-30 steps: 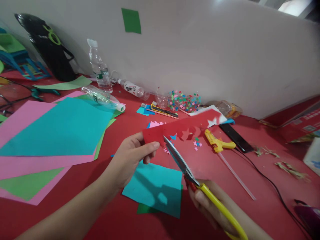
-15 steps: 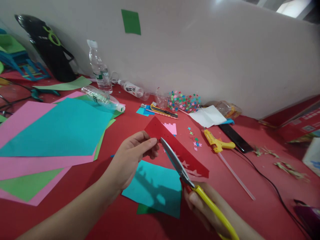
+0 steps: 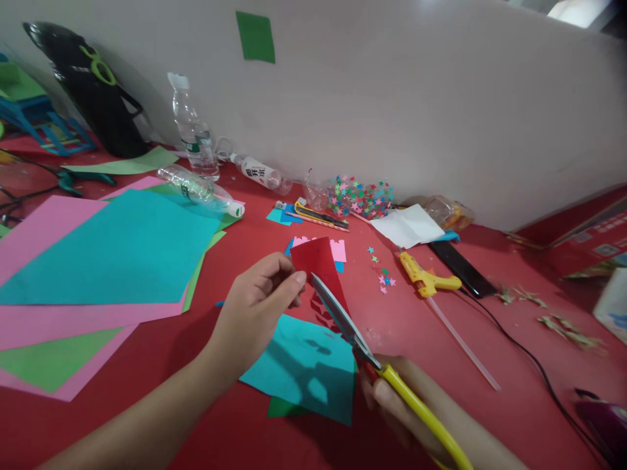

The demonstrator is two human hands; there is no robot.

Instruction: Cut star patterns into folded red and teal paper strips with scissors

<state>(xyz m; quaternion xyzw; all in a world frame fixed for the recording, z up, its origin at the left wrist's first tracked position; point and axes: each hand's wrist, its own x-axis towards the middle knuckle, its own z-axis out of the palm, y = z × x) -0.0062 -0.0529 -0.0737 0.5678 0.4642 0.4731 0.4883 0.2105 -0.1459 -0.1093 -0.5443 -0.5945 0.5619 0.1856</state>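
My left hand (image 3: 255,307) pinches a red paper strip (image 3: 319,269) by its near end, above the red tabletop (image 3: 509,339). The strip points down toward me and has star-shaped cut-outs along one edge. My right hand (image 3: 406,405) grips yellow-handled scissors (image 3: 353,326) at the lower right; the blades lie against the strip's edge, tips close to my left fingers. A teal paper piece (image 3: 304,372) lies flat beneath both hands.
Large teal, pink and green sheets (image 3: 98,261) cover the left. Plastic bottles (image 3: 196,137), a utility knife (image 3: 318,217), a heap of coloured paper stars (image 3: 362,196), white paper (image 3: 409,225), a yellow glue gun (image 3: 428,277) with a black cord and a phone (image 3: 463,264) sit near the wall.
My left hand has turned the red strip: a second ago it stretched out to the right, then swung down toward me. The scissors stayed at its edge.
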